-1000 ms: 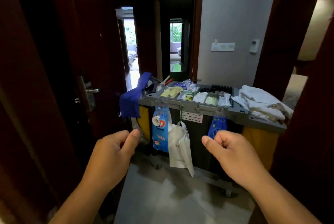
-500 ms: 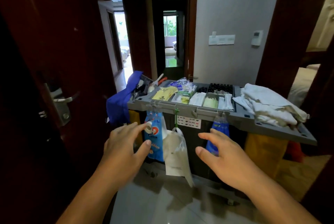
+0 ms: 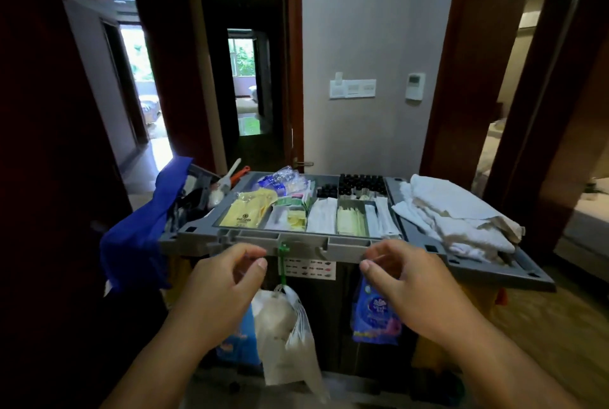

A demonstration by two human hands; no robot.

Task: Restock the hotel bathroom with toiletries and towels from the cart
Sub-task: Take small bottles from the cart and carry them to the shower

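Note:
The grey housekeeping cart [image 3: 342, 245] stands right in front of me in the doorway. Its top tray holds yellow sachets [image 3: 245, 212], white and pale green wrapped toiletries [image 3: 351, 220] and small dark bottles [image 3: 361, 184]. Folded white towels [image 3: 461, 210] lie on the cart's right end. My left hand [image 3: 220, 286] and right hand [image 3: 408, 286] are at the front rim, fingers half curled with thumbs apart. I see nothing held in either hand. Below them hang a white plastic bag [image 3: 286, 336] and a blue packet [image 3: 375, 316].
A blue cloth [image 3: 138, 243] drapes over the cart's left end beside a brush [image 3: 227, 178]. Dark wooden door frames stand close on both sides. Behind the cart is a grey wall with switches [image 3: 352, 88]; a corridor opens at the back left.
I have stepped closer to the cart. Both hands rose from below the hanging packets up to its front rim, and the fingers went from spread to half curled.

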